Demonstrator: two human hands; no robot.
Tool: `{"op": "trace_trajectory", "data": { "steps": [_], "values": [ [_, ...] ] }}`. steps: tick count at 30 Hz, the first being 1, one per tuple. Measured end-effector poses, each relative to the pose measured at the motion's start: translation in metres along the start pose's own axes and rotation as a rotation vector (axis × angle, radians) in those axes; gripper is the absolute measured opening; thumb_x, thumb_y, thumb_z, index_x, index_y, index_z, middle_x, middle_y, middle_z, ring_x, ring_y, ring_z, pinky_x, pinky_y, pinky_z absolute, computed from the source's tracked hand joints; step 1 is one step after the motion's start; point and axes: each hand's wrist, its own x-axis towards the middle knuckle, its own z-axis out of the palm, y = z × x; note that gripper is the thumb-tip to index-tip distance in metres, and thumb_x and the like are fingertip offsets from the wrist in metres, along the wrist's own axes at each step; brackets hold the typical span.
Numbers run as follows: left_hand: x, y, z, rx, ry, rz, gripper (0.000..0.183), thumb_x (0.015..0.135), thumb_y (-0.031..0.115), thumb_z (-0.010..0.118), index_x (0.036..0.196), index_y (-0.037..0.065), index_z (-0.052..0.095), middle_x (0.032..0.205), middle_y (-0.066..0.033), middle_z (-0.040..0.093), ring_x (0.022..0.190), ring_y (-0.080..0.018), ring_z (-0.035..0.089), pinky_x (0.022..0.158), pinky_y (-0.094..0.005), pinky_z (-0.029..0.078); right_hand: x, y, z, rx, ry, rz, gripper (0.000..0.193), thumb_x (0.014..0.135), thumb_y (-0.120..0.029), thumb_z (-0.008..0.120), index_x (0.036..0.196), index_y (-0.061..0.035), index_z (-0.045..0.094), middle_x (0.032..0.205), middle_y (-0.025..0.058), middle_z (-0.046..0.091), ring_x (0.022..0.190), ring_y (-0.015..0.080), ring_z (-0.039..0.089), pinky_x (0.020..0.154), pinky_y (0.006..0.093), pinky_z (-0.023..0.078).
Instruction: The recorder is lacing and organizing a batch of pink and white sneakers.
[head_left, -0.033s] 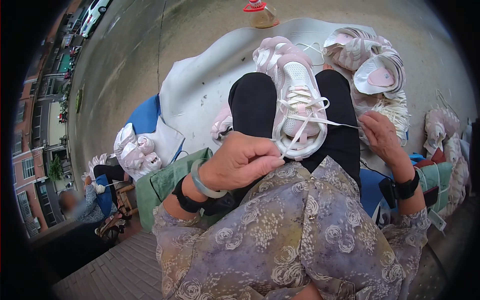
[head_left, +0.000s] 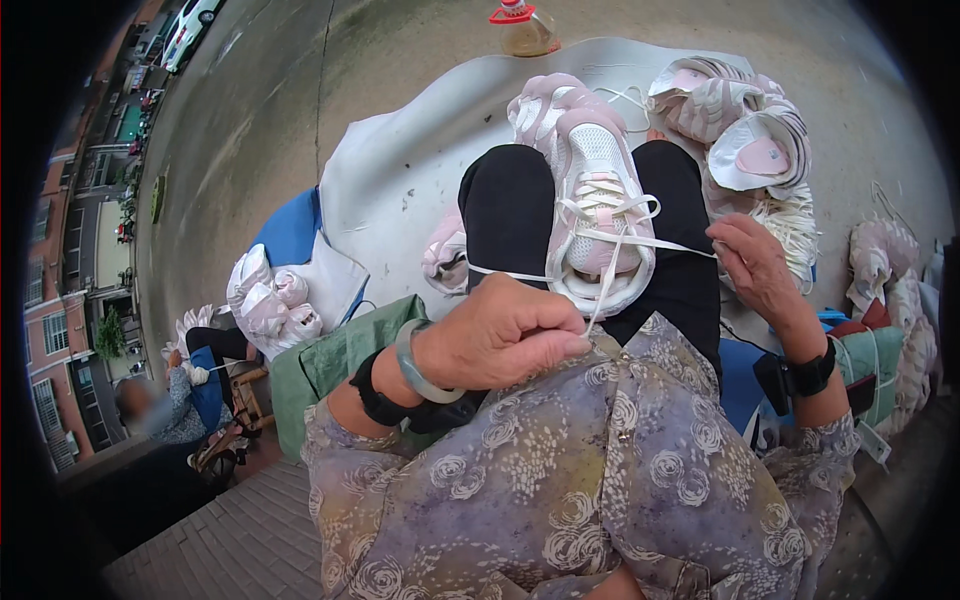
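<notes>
A pink and white sneaker (head_left: 600, 215) rests between my knees, its toe pointing away and its opening toward me. White shoelace (head_left: 606, 203) crosses its tongue with a loop on the right. My left hand (head_left: 505, 335) pinches one lace strand just in front of the heel, and that strand runs up over the opening to the tongue. Off to the right, my right hand (head_left: 755, 262) is closed on the other lace strand, which stretches sideways over my right thigh. Another length of lace (head_left: 508, 274) shows across my left thigh. Fingertips of both hands are partly hidden.
Behind the sneaker lies another pink and white shoe (head_left: 537, 105) on a white sheet (head_left: 390, 165). Shoe uppers (head_left: 765, 150) are stacked at right, with a bundle of white laces (head_left: 790, 235) below. A bottle (head_left: 527, 32) stands beyond. A co-worker (head_left: 190, 400) sits at far left.
My left hand has drawn toward me and slightly right, pulling its lace strand straighter over the opening. My right hand has shifted slightly left and up. The sneaker stays in place.
</notes>
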Motion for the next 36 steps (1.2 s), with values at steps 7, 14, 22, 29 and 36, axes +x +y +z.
{"op": "trace_trajectory", "data": {
  "steps": [7,14,22,29,36],
  "values": [
    [0.025,0.017,0.045,0.157,-0.282,0.213,0.014,0.076,0.014,0.054,0.07,0.002,0.048,0.059,-0.014,0.048,0.06,-0.0328,0.05,0.051,-0.0369,0.038,0.075,-0.085,0.027,0.018,-0.089,-0.169,0.014,0.064,-0.01,0.058,0.076,-0.0037,0.058,0.077,0.0085,0.05,0.076,0.0215,0.049,0.068,0.0332,0.034],
    [0.022,0.015,0.039,0.238,-0.263,0.214,0.015,0.074,0.013,0.053,0.067,0.002,0.046,0.059,-0.0135,0.048,0.059,-0.0334,0.05,0.051,-0.0385,0.038,0.075,-0.1,0.056,-0.65,-0.111,-0.37,0.006,0.063,-0.01,0.056,0.067,-0.0063,0.053,0.073,0.0075,0.047,0.078,0.0209,0.047,0.078,0.0403,0.03],
    [-0.011,0.01,-0.006,0.247,-0.039,0.12,0.006,0.074,0.005,0.056,0.08,0.002,0.056,0.063,-0.0105,0.054,0.056,-0.0271,0.054,0.05,-0.0316,0.042,0.101,-0.088,0.02,-0.755,0.206,-0.384,0.007,0.069,-0.004,0.05,0.076,-0.0051,0.049,0.06,0.0036,0.044,0.06,0.0166,0.05,0.099,0.0483,0.022],
    [-0.055,-0.044,-0.045,0.851,0.416,0.048,0.007,0.072,0.009,0.057,0.079,0.006,0.057,0.064,-0.0099,0.055,0.057,-0.0284,0.054,0.051,-0.0346,0.042,0.054,-0.049,-0.027,-0.779,0.33,-0.347,0.013,0.069,-0.001,0.053,0.082,-0.0032,0.055,0.063,0.0044,0.052,0.061,0.0167,0.055,0.1,0.05,0.02],
    [-0.103,-0.112,-0.065,0.985,0.505,-0.094,0.008,0.076,0.012,0.056,0.082,0.007,0.057,0.068,-0.0094,0.056,0.058,-0.0278,0.054,0.053,-0.0348,0.042,-0.024,0.002,-0.036,-0.746,0.322,-0.085,0.019,0.071,0.0,0.051,0.089,-0.0036,0.054,0.071,0.0063,0.055,0.068,0.0181,0.057,0.097,0.0489,0.025]
  ]
}}
